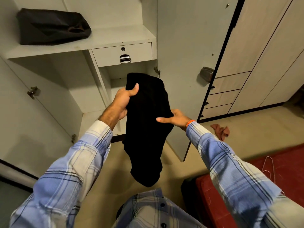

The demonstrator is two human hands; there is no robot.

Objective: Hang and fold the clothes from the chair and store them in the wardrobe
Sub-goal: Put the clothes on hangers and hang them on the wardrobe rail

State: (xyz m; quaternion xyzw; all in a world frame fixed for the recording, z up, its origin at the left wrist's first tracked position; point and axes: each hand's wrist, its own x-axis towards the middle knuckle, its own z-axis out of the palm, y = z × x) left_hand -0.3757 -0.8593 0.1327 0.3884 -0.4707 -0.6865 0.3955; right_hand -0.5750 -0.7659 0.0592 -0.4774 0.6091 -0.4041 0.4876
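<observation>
Item: black garment (146, 125), dark knit or heavy cloth, kind not determinable, held in the air in front of the open wardrobe (49, 99), its lower end hanging slack towards the floor (184, 145). Left hand (124, 101): grips the garment's upper left edge, thumb over the cloth and fingers (123, 113) curled behind it. Right hand (176, 118): pinches the right edge lower down, index finger laid along the front and the others tucked behind. Judgement: held at two edges, well clear of the body, so the cloth can be straightened or folded over before storing; it is not yet in the wardrobe. Container: wardrobe, both doors swung wide. Upper shelf (98, 41): one dark folded bundle (52, 27) lying at the left. Below the shelf, right bay: one drawer (121, 54), shut, with a keyhole and a metal pull; contents not visible. Compartment beneath the drawer (118, 84): largely hidden by the garment, nothing seen in the visible part. Left tall bay: only bare walls visible. Surroundings: a second wooden cabinet (238, 63) with closed drawers to the right; reddish rag (221, 130) on the floor near it; wire hanger (269, 167) lying on a red bed (287, 165) at the lower right. The chair is not in view.
</observation>
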